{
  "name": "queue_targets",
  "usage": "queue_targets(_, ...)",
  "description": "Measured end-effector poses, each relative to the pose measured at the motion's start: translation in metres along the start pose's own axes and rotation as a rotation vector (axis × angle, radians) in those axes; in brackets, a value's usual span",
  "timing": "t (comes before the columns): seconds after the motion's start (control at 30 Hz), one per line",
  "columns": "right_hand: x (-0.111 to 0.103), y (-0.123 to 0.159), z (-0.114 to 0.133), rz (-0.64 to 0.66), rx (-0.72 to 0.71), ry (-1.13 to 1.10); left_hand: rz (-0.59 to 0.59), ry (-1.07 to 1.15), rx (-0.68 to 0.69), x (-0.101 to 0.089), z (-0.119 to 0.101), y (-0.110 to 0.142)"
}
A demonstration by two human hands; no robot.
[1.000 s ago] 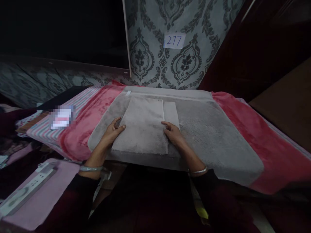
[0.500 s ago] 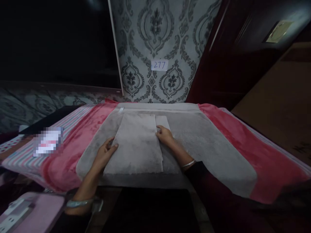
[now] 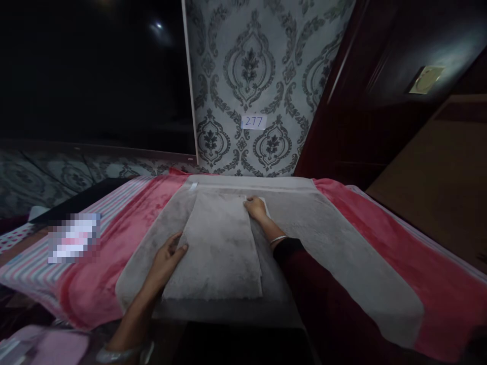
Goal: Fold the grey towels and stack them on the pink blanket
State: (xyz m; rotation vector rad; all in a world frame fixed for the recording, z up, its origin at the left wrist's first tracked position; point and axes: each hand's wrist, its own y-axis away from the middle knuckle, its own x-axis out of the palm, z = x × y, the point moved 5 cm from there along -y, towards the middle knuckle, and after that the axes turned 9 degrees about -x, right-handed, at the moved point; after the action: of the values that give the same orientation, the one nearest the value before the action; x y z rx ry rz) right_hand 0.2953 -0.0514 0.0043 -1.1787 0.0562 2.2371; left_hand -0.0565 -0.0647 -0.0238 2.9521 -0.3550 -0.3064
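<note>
A light grey folded cloth (image 3: 218,248) lies flat on a larger grey plush mat (image 3: 323,253). At the cloth's upper right corner, my right hand (image 3: 256,208) pinches the edge between thumb and fingers. My left hand (image 3: 165,261) rests against the left edge, its thumb at the border and its fingers slightly apart and curved. Part of a paler layer shows just behind my right hand. Whether my left fingertips reach under the cloth is hard to see.
Pink plush fabric (image 3: 129,223) and a striped cloth (image 3: 34,263) lie under the mat. A blurred-out item (image 3: 74,238) sits on the left. Behind are a dark screen (image 3: 95,76), patterned wallpaper and a paper marked 277 (image 3: 254,121). A cardboard sheet (image 3: 437,167) leans at right.
My right hand has slid up to the folded cloth's top corner, covering more of the paler layer. My left hand stays by the left edge. The whole view has shifted slightly upward.
</note>
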Motion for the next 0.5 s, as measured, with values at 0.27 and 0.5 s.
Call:
queue_targets(0.27, 0.010, -0.023, 0.002, -0.009, 0.065, 0.025, 0.004, -0.009, -0.044, 0.000, 0.004, 0.002)
queue_targets(0.5, 0.019, -0.032, -0.012, -0.061, 0.102, 0.012, -0.018, -0.026, 0.016, 0.000, 0.006, 0.000)
